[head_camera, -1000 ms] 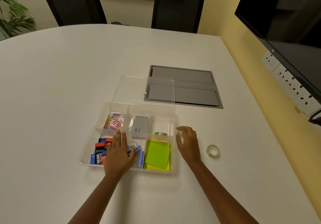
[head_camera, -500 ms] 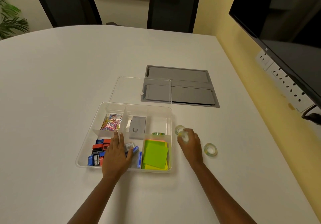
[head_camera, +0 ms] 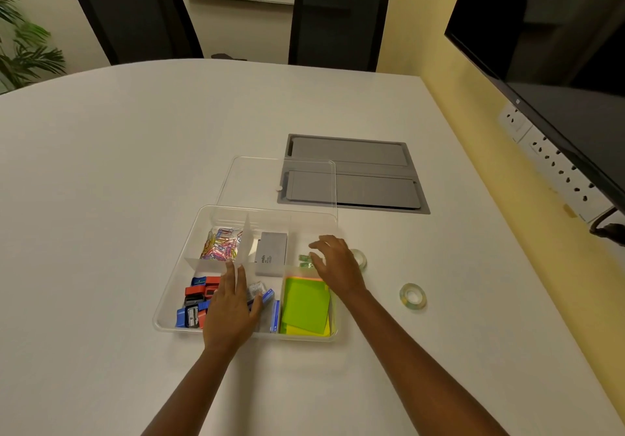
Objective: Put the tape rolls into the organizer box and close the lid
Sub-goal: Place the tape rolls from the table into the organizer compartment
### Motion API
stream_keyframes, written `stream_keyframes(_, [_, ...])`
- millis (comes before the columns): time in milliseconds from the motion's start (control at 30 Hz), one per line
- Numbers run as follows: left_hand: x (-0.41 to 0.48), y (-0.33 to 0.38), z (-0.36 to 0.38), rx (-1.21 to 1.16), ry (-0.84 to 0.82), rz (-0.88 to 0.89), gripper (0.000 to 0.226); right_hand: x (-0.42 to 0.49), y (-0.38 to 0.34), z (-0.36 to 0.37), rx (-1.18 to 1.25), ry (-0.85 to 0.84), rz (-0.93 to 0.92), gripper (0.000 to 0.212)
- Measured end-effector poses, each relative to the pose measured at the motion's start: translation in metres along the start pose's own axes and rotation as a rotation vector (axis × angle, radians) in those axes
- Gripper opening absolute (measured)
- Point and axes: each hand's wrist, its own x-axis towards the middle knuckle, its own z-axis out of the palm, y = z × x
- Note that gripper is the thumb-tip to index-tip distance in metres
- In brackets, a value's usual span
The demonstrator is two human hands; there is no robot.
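Note:
The clear organizer box (head_camera: 176,300) lies open on the white table, and its clear lid (head_camera: 257,175) lies flat behind it. My right hand (head_camera: 334,263) hovers over the box's back right compartment with thumb and fingers curled around a clear tape roll, which is mostly hidden. A green tape roll (head_camera: 304,260) lies in that compartment. One clear tape roll (head_camera: 361,258) rests on the table against the box's right wall, partly behind my hand. Another tape roll (head_camera: 412,296) sits farther right. My left hand (head_camera: 233,307) lies flat, palm down, on the box's front left contents.
The box holds coloured paper clips (head_camera: 220,244), a grey case (head_camera: 271,253), sharpeners (head_camera: 194,303) and green sticky notes (head_camera: 306,305). A grey cable hatch (head_camera: 372,178) is set into the table behind the lid. Two black chairs stand at the far edge, and a wall screen (head_camera: 558,46) hangs at right.
My right hand lifted a clear tape roll from the table and carried it left over the box's right compartment. My left hand stayed on the box.

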Motion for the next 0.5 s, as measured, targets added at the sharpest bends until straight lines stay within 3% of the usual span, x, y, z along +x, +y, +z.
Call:
stream_keyframes(167, [0.0,-0.001,0.0,0.0,0.004,0.006,0.07,-0.032,0.04,-0.009,0.011,0.219,0.136,0.022])
stream_keyframes(367, [0.0,0.0,0.0,-0.008,0.012,0.016,0.069,-0.08,0.09,-0.007,-0.235,0.182,0.541,0.037])
stream_keyframes(500, [0.0,0.0,-0.001,-0.005,0.006,0.016,0.069,-0.094,0.099,-0.007,-0.182,0.169,0.612,0.036])
